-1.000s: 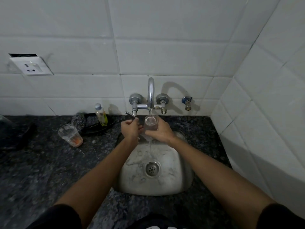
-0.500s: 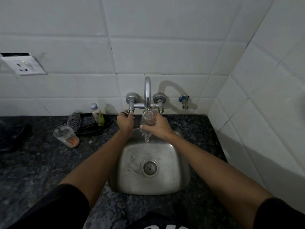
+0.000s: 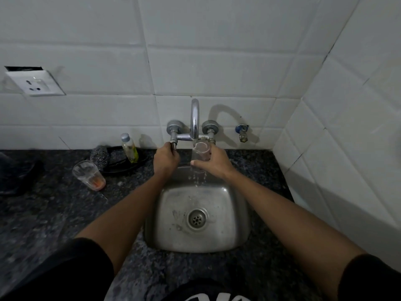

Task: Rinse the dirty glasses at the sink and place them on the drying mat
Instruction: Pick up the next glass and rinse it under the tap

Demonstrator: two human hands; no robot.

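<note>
Tap handle [image 3: 173, 146]: I see only its tip past the left hand [image 3: 165, 160].
Dark object [image 3: 15, 174]: cut off at left edge, blurred; I cannot identify it.

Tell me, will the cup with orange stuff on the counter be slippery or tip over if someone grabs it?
The dirty glass looks dry outside, so probably not slippery yet. It narrows toward its base, so a sideways push might tip it. It looks clear and thin, likely breakable on the stone counter. It is nearly empty, so probably light.
</note>
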